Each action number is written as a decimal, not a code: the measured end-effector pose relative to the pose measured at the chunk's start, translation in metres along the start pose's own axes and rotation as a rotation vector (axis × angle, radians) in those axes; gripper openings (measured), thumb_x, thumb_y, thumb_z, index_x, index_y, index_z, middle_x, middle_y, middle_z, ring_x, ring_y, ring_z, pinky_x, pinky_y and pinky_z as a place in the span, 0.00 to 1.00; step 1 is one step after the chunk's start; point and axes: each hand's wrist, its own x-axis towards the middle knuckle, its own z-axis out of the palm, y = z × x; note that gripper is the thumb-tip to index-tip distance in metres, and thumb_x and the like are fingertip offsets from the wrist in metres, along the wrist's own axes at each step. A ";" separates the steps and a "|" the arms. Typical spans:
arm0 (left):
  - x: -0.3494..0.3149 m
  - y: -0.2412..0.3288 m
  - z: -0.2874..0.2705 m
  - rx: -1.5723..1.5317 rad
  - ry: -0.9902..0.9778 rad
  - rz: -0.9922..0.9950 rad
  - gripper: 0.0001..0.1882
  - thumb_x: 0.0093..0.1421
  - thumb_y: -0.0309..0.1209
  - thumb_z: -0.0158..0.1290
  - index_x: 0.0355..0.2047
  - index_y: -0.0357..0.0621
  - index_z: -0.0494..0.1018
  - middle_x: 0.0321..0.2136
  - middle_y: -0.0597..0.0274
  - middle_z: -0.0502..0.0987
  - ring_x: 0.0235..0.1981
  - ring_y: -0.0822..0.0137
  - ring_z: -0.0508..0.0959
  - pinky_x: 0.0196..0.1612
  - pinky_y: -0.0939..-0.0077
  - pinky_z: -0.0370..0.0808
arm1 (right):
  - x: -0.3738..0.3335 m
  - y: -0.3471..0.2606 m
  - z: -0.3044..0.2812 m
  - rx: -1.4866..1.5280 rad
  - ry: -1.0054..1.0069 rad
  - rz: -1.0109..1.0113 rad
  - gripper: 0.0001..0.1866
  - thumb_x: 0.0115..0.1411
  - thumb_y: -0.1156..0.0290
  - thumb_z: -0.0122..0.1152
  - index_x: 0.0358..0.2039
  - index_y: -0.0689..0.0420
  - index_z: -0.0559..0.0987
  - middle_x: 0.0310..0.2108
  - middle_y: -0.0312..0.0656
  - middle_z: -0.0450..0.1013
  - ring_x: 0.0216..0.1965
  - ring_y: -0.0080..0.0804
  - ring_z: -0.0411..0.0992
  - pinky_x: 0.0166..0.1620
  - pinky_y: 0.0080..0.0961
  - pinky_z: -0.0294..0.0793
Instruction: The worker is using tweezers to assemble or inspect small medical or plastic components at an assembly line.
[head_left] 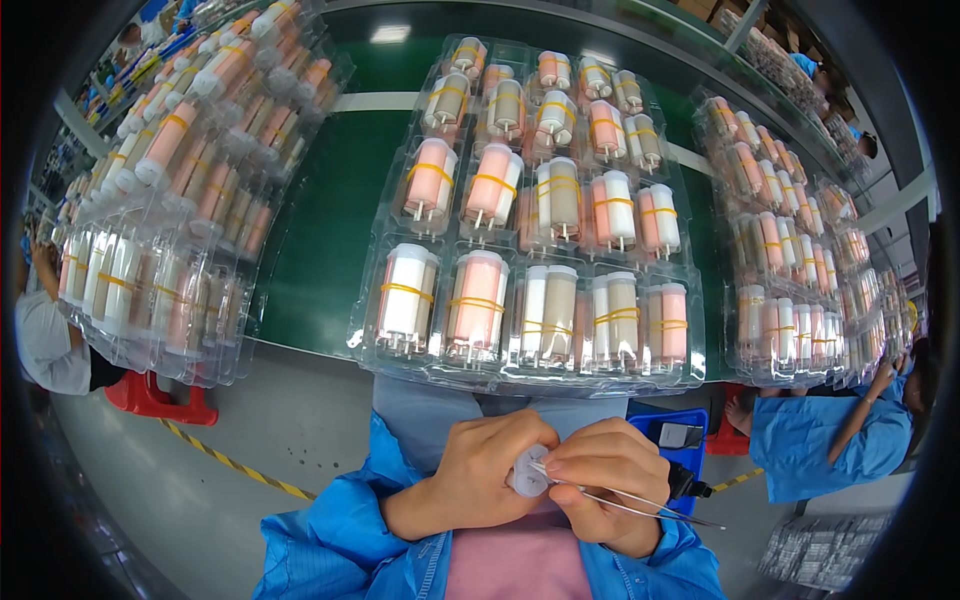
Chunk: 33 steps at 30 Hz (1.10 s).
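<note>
My left hand [475,468] is closed around a small piece with a translucent whitish round end [528,480], held close to my body. Most of that piece is hidden in my fist. Metal tweezers [652,507] are pinched in my right hand [612,472], their tips at the round end and their back pointing right. Just beyond my hands, a clear plastic tray [450,372] bears rows of pink, white and grey cylinders [478,300], bundled with yellow bands. Thin pale pins stick out of many of the cylinders' near ends.
More loaded clear trays are stacked at the left [200,365] and right [790,375] of the green table [320,240]. A blue bin [690,425] stands beside my right arm. Red stools [165,400] and co-workers in blue [830,440] and white are at both sides.
</note>
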 end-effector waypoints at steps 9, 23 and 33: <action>-0.001 -0.002 0.000 0.046 0.017 0.003 0.10 0.43 0.23 0.58 0.27 0.42 0.69 0.20 0.59 0.72 0.18 0.58 0.75 0.20 0.69 0.69 | 0.002 0.003 0.002 -0.009 -0.028 -0.001 0.08 0.45 0.78 0.69 0.27 0.63 0.81 0.27 0.45 0.77 0.27 0.38 0.75 0.30 0.26 0.75; -0.002 -0.001 0.000 0.009 0.009 -0.010 0.11 0.42 0.22 0.59 0.27 0.42 0.70 0.20 0.59 0.72 0.19 0.58 0.75 0.20 0.70 0.69 | 0.000 0.001 -0.001 0.013 -0.038 0.011 0.09 0.46 0.77 0.69 0.29 0.62 0.80 0.28 0.44 0.77 0.27 0.38 0.75 0.31 0.26 0.76; 0.000 -0.003 0.000 0.088 0.031 0.031 0.10 0.43 0.24 0.59 0.26 0.43 0.69 0.20 0.60 0.72 0.17 0.58 0.74 0.19 0.70 0.68 | -0.003 0.009 0.004 -0.002 0.011 -0.001 0.07 0.53 0.69 0.66 0.27 0.61 0.80 0.25 0.42 0.77 0.24 0.35 0.73 0.28 0.24 0.71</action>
